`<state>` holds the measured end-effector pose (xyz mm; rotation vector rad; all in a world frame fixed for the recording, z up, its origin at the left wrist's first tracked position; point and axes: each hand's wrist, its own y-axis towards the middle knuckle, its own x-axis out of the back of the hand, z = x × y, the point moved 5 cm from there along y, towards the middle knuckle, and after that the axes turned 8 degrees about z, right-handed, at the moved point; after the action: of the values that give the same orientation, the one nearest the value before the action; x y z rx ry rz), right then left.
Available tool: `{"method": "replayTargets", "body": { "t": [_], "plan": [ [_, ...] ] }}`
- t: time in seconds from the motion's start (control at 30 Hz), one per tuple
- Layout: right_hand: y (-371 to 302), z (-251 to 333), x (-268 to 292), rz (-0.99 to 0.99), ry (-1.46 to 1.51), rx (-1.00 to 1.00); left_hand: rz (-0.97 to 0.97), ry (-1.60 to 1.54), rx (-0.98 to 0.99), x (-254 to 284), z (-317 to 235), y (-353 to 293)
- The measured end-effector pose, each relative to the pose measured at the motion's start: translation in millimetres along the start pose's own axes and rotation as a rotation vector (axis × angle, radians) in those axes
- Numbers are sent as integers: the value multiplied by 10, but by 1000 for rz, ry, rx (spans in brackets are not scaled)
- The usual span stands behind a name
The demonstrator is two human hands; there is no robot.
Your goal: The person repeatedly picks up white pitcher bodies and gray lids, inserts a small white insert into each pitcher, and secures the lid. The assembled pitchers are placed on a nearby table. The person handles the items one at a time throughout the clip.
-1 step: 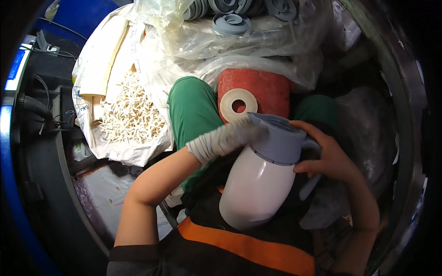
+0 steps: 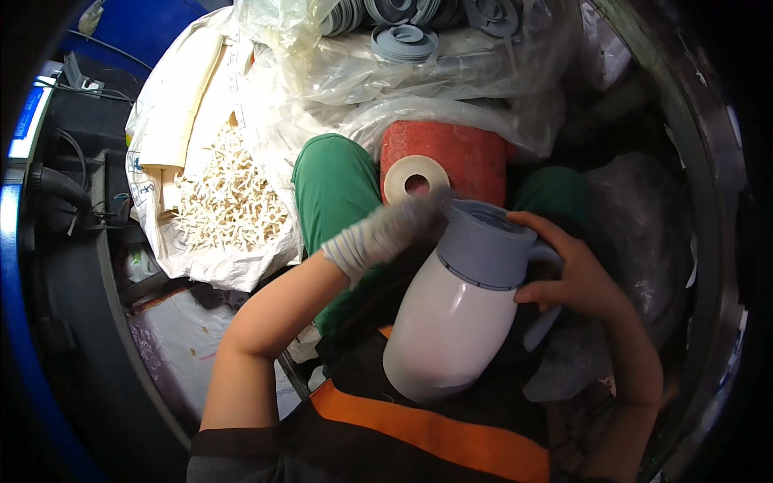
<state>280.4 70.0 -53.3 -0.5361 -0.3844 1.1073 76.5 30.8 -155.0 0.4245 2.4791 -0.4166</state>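
A jug (image 2: 455, 322) with a white body and a grey-blue collar, spout and handle lies tilted in my lap, its mouth facing away from me. My right hand (image 2: 568, 270), bare, grips it at the collar and handle on the right side. My left hand (image 2: 403, 225) wears a pale striped glove and is beside the spout; motion smears its fingers, so whether they hold anything does not show. Just beyond the spout, a cream ring-shaped disc (image 2: 394, 179) rests on a red block (image 2: 467, 153) between my knees.
To the left, a white sack (image 2: 270, 256) carries a heap of small cream pieces (image 2: 229, 205) and a rolled cream sheet (image 2: 193, 105). Grey round plastic parts (image 2: 404, 44) sit on clear plastic wrapping (image 2: 354, 76) at the far side. A dark machine frame (image 2: 105, 290) stands at left.
My left hand has shifted slightly away from the jug's collar, toward the cream disc. The jug and my right hand stay almost where they were.
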Motion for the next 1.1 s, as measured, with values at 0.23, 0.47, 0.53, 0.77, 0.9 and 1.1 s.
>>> {"method": "replayTargets", "body": {
  "t": [0.23, 0.47, 0.53, 0.77, 0.9, 1.1],
  "plan": [
    [-139, 10, 57, -100, 23, -41, -461, 2036, -264, 144, -211, 413],
    [-448, 195, 235, -289, 36, 96, -370, 2013, -42, 229, -131, 461],
    [-528, 347, 351, -447, -12, 205, -379, 2008, -44, 251, -178, 358],
    [-740, 771, 538, -584, -160, 550, -607, 1474, -235, 354, -550, 166],
    [-380, 704, 590, -699, -263, 574, -901, 285, -492, 863, -979, 118],
    [273, 397, 486, -652, -692, 544, -304, 1269, -324, -757, -2011, 180]
  ]
}}
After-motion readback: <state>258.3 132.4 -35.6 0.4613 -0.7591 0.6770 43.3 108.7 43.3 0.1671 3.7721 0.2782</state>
